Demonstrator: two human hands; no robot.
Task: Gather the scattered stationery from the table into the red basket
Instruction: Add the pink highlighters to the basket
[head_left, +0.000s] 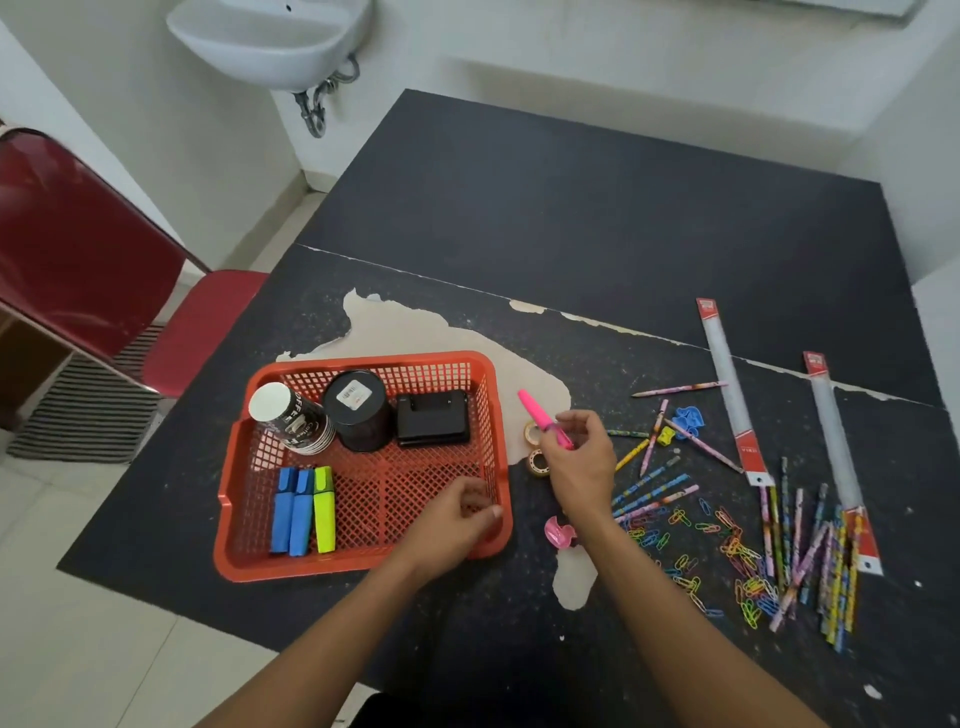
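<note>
Right grip (576, 467) is pinching a pink highlighter (545, 420) between thumb and fingers, just beside the right wall of the red basket (363, 564). Left grip (457, 514) is curling its fingers over that same wall and holding it.

The basket is sitting near the near-left corner of the counter (571, 208). Inside it, paper cups (291, 415), a black round tin (358, 410) and a black hole punch (434, 418) are sitting along the far wall. Two blue highlighters (291, 512) and a yellow one (323, 509) are lying side by side.

Bright paper clips (727, 545), pencils (810, 556) and two long rulers (732, 389) are lying scattered toward the right edge. Two tape rolls (535, 462) are lying by the basket.

The counter is looking black and speckled, with its top peeling off in big tan patches. A cracked line is running from the left edge to the right edge. A white sink (275, 41) is hanging on the wall past the far-left corner. A red chair (78, 244) is standing by the left edge, on a pale tile floor (78, 623).
</note>
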